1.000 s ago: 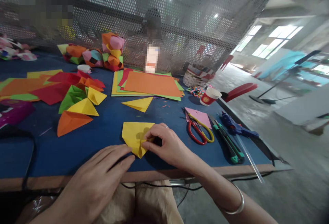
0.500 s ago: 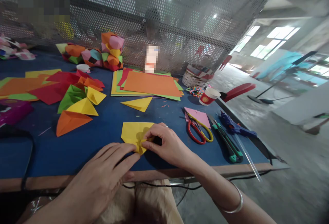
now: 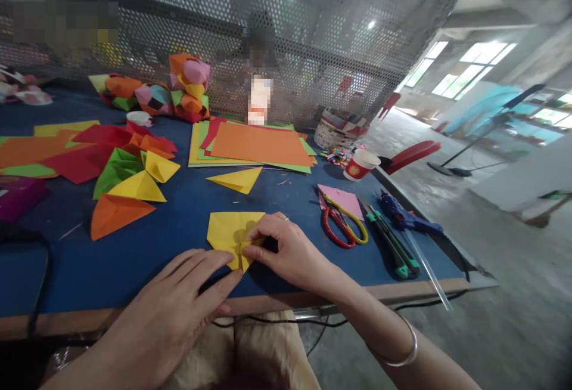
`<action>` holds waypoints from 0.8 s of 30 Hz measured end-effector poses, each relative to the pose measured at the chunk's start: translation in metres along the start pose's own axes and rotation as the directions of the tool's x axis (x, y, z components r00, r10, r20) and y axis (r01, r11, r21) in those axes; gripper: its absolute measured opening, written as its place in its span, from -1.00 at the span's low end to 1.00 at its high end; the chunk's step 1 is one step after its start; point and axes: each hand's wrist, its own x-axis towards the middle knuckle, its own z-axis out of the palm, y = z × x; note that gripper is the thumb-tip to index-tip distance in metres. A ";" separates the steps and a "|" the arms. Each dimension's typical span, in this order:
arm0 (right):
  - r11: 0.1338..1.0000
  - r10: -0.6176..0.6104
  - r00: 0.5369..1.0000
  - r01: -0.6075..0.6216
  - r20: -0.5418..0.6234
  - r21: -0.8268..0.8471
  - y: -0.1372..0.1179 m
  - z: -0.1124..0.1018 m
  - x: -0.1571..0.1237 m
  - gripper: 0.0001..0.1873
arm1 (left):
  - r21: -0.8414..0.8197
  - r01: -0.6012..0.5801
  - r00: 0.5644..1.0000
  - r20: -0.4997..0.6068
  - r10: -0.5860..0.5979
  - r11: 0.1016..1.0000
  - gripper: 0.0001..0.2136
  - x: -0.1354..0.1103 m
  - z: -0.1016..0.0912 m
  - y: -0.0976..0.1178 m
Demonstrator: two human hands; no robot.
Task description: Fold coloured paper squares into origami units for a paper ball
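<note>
Yellow paper [image 3: 226,228], one piece, in one right hand [image 3: 290,253], under one left hand [image 3: 183,285]

Over the last second, the left hand [image 3: 179,288] has slid inward, its fingertips [image 3: 227,256] reaching farther over the yellow paper [image 3: 227,228] and its thumb [image 3: 232,281] closer to the paper's near tip.

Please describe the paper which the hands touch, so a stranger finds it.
On the blue table, go to the brown front edge. Just beyond it, the left hand and the right hand touch a yellow paper. Unlike the yellow triangle farther back, it is broader, with fingers on it.
</note>
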 end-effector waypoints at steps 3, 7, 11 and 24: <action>0.999 0.018 1.000 -0.018 -0.011 -0.040 -0.003 0.003 -0.002 -0.81 | 0.036 -0.033 0.999 0.003 0.033 0.999 -0.56 0.000 -0.001 -0.001; 0.995 0.048 0.998 -0.051 -0.038 -0.084 -0.006 0.009 -0.004 -0.81 | 0.022 -0.059 0.998 -0.008 0.059 0.998 -0.55 0.002 -0.003 -0.003; 0.993 0.057 0.998 -0.060 -0.034 -0.099 -0.007 0.010 -0.005 -0.81 | 0.011 -0.057 0.998 -0.015 0.057 0.998 -0.57 0.002 -0.005 -0.007; 0.990 0.068 0.996 -0.074 -0.050 -0.120 -0.006 0.014 -0.006 -0.82 | 0.066 -0.126 0.992 0.016 0.125 0.990 -0.55 -0.005 -0.011 -0.013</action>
